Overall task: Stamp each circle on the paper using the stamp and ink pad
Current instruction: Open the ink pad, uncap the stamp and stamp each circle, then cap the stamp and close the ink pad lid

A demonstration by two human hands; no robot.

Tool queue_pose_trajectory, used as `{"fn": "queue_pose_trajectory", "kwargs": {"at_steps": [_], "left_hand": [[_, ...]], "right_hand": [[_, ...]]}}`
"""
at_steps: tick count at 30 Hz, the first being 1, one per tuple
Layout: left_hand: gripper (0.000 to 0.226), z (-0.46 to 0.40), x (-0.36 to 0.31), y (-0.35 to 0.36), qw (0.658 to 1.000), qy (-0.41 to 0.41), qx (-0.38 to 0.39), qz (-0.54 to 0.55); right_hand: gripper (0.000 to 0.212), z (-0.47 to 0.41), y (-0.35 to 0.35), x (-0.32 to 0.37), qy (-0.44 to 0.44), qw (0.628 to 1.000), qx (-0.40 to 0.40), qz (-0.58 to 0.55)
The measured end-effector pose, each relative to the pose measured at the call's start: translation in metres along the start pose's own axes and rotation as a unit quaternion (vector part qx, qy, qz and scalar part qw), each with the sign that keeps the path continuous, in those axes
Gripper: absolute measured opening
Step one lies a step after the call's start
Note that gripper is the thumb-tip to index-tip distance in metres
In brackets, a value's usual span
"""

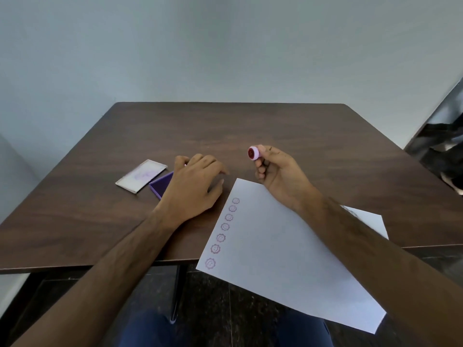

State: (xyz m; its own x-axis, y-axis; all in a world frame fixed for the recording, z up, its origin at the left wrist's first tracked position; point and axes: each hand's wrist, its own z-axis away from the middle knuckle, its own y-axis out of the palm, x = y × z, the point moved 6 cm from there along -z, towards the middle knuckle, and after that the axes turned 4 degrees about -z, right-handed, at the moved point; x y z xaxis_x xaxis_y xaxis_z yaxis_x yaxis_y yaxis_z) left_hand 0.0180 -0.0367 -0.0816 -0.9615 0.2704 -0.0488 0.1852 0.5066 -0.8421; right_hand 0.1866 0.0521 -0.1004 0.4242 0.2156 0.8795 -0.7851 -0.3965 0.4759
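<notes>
Fingers [260,169] grip stamp [254,153] — face leftward.

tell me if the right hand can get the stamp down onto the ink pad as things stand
Probably not yet. The left hand lies over most of the purple ink pad, leaving only a corner showing. The right hand holds the stamp up, off to the side.

Matt wood-grain table [250,126], smooth paper [275,246], clear plastic lid [141,175].
</notes>
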Motion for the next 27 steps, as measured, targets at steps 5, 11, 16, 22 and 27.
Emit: {"fn": "queue_pose_trajectory", "kwargs": {"at_steps": [5, 11, 16, 22, 27], "left_hand": [[0.021, -0.005, 0.035, -0.017, 0.992, -0.117, -0.037, -0.029], [0.026, -0.029, 0.089, -0.008, 0.954, -0.229, 0.108, 0.159], [0.035, -0.035, 0.084, 0.003, 0.967, -0.171, 0.185, 0.029], [0.034, -0.047, 0.087, 0.009, 0.969, -0.156, 0.18, -0.063], [0.008, -0.06, 0.089, 0.015, 0.962, -0.156, 0.225, -0.023]], "right_hand": [[0.015, -0.022, 0.023, 0.027, -0.013, 0.999, 0.026, -0.031], [0.012, -0.059, 0.043, 0.011, 0.014, 0.999, 0.028, -0.016], [0.013, -0.072, 0.035, -0.015, 0.021, 0.997, 0.03, -0.065], [0.014, -0.078, 0.028, -0.02, 0.022, 0.993, 0.039, -0.106], [0.013, -0.079, 0.026, -0.021, 0.023, 0.992, 0.046, -0.115]]}}
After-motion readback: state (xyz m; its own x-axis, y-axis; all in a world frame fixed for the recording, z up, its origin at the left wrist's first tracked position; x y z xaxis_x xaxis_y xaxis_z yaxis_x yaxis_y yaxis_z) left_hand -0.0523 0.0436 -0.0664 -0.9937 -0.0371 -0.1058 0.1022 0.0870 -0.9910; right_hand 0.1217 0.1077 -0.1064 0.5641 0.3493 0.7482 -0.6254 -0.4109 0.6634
